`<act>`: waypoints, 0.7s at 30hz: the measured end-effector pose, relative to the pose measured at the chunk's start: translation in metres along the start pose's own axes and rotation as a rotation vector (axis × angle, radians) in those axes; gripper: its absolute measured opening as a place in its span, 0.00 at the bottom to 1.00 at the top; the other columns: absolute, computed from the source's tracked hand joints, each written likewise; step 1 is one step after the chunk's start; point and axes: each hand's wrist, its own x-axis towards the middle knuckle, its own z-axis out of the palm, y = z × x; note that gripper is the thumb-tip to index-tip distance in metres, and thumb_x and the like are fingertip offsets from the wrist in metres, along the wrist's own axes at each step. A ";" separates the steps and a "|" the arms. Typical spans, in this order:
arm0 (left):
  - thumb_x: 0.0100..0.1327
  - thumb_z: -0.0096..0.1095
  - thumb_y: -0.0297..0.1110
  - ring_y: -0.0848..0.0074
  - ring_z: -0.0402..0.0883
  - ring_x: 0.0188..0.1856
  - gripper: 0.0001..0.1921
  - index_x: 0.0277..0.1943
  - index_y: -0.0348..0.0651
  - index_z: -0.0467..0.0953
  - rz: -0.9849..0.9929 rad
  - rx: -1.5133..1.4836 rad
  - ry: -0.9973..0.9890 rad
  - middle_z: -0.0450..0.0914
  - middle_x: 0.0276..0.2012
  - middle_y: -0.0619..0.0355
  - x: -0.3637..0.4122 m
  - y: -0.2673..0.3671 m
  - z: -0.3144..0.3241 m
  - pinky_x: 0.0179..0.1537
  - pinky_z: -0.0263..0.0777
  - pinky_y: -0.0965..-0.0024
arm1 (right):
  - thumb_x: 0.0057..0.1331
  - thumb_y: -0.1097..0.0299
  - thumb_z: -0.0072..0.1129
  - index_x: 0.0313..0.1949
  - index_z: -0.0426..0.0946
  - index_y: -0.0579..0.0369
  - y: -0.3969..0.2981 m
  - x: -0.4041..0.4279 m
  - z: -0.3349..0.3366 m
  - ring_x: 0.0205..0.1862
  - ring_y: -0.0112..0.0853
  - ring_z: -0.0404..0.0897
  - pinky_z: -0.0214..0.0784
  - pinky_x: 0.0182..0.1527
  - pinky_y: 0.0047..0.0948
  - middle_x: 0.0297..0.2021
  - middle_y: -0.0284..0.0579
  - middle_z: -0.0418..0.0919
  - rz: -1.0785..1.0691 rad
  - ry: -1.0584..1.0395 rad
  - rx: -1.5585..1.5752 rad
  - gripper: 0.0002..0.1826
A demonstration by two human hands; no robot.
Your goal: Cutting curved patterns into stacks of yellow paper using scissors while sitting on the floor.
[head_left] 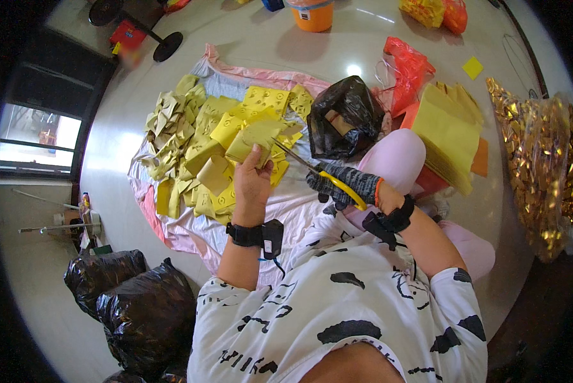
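Note:
A folded yellow paper sheet point(253, 139) is pinched between the thumb and fingers of my left hand point(255, 179), which is bare and wears a black wrist strap. My right hand point(341, 182), in a grey knitted glove, is closed around scissors point(341, 184) with yellow handles. The scissor blades point up and left, their tip close beside the held paper; whether they touch it I cannot tell. Below and around the left hand lies a heap of yellow paper pieces point(212, 115), some with punched patterns, on a pink and white cloth point(286, 210).
A black plastic bag point(344, 119) stands open beyond my right hand. Stacked yellow paper point(447, 129) and a red plastic bag point(406, 72) lie to the right, near gold foil strips point(538, 172). Full black bags point(147, 316) sit at lower left; an orange bucket point(311, 16) stands ahead.

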 end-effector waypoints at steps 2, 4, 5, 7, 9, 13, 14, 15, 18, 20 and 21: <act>0.58 0.52 0.29 0.76 0.74 0.36 0.10 0.43 0.42 0.68 -0.012 0.007 -0.053 0.74 0.36 0.61 0.001 0.006 -0.003 0.32 0.68 0.77 | 0.59 0.47 0.43 0.43 0.67 0.45 -0.001 -0.003 -0.008 0.20 0.24 0.71 0.69 0.15 0.25 0.26 0.35 0.72 -0.038 -0.086 -0.119 0.20; 0.57 0.54 0.28 0.74 0.76 0.38 0.13 0.45 0.42 0.67 -0.033 0.037 -0.119 0.75 0.38 0.60 -0.002 0.013 -0.008 0.31 0.69 0.77 | 0.59 0.47 0.46 0.41 0.68 0.46 -0.009 -0.002 -0.003 0.17 0.24 0.70 0.68 0.14 0.24 0.24 0.36 0.72 -0.027 -0.076 -0.232 0.19; 0.57 0.54 0.28 0.74 0.76 0.38 0.13 0.45 0.42 0.67 -0.038 0.041 -0.117 0.75 0.38 0.60 -0.002 0.014 -0.011 0.31 0.69 0.77 | 0.58 0.47 0.48 0.39 0.69 0.46 -0.013 -0.004 0.003 0.14 0.23 0.68 0.67 0.13 0.23 0.23 0.38 0.71 -0.019 -0.066 -0.350 0.18; 0.57 0.54 0.28 0.74 0.76 0.36 0.13 0.45 0.41 0.67 -0.049 0.098 -0.182 0.75 0.38 0.59 0.001 0.016 -0.016 0.28 0.69 0.79 | 0.63 0.62 0.39 0.45 0.65 0.51 -0.017 -0.007 0.012 0.15 0.18 0.66 0.58 0.13 0.15 0.23 0.38 0.71 -0.053 -0.036 -0.488 0.13; 0.57 0.53 0.28 0.74 0.76 0.35 0.13 0.46 0.40 0.67 -0.059 0.118 -0.199 0.75 0.38 0.59 0.000 0.017 -0.014 0.28 0.69 0.79 | 0.63 0.62 0.39 0.44 0.66 0.52 -0.015 0.004 0.002 0.16 0.18 0.65 0.57 0.12 0.15 0.20 0.34 0.68 -0.029 -0.184 -0.267 0.13; 0.57 0.53 0.28 0.74 0.77 0.34 0.13 0.46 0.39 0.67 -0.117 0.176 -0.285 0.75 0.37 0.59 0.001 0.025 -0.016 0.26 0.70 0.80 | 0.59 0.51 0.49 0.31 0.71 0.45 -0.016 0.011 0.003 0.06 0.17 0.58 0.47 0.05 0.17 0.10 0.28 0.63 0.167 -0.130 0.103 0.13; 0.57 0.53 0.28 0.74 0.77 0.34 0.13 0.46 0.39 0.67 -0.117 0.174 -0.283 0.75 0.37 0.59 0.001 0.025 -0.017 0.26 0.70 0.80 | 0.59 0.51 0.49 0.31 0.71 0.45 -0.015 0.011 0.003 0.06 0.17 0.58 0.47 0.05 0.17 0.10 0.28 0.63 0.171 -0.130 0.101 0.13; 0.57 0.53 0.28 0.74 0.77 0.34 0.13 0.46 0.39 0.67 -0.123 0.174 -0.286 0.75 0.37 0.58 0.003 0.026 -0.017 0.26 0.70 0.80 | 0.60 0.52 0.46 0.34 0.72 0.46 -0.016 0.011 0.000 0.07 0.16 0.58 0.47 0.06 0.16 0.12 0.28 0.65 0.146 -0.124 0.012 0.14; 0.57 0.53 0.28 0.75 0.76 0.33 0.12 0.44 0.40 0.68 -0.136 0.183 -0.281 0.75 0.36 0.59 0.003 0.026 -0.013 0.26 0.69 0.80 | 0.62 0.53 0.42 0.38 0.72 0.48 -0.009 0.019 -0.010 0.09 0.16 0.60 0.48 0.06 0.15 0.17 0.28 0.70 0.046 -0.141 -0.119 0.16; 0.57 0.53 0.28 0.75 0.75 0.32 0.10 0.43 0.41 0.68 -0.146 0.193 -0.277 0.75 0.35 0.60 0.005 0.026 -0.009 0.26 0.68 0.80 | 0.62 0.53 0.41 0.39 0.72 0.50 -0.006 0.021 -0.017 0.10 0.15 0.62 0.49 0.06 0.15 0.20 0.28 0.72 -0.031 -0.160 -0.159 0.17; 0.57 0.53 0.28 0.75 0.76 0.32 0.10 0.43 0.41 0.68 -0.151 0.186 -0.279 0.75 0.35 0.60 0.005 0.026 -0.010 0.26 0.68 0.80 | 0.61 0.52 0.43 0.40 0.72 0.50 -0.006 0.021 -0.016 0.11 0.16 0.63 0.51 0.06 0.16 0.22 0.29 0.73 0.025 -0.135 -0.082 0.17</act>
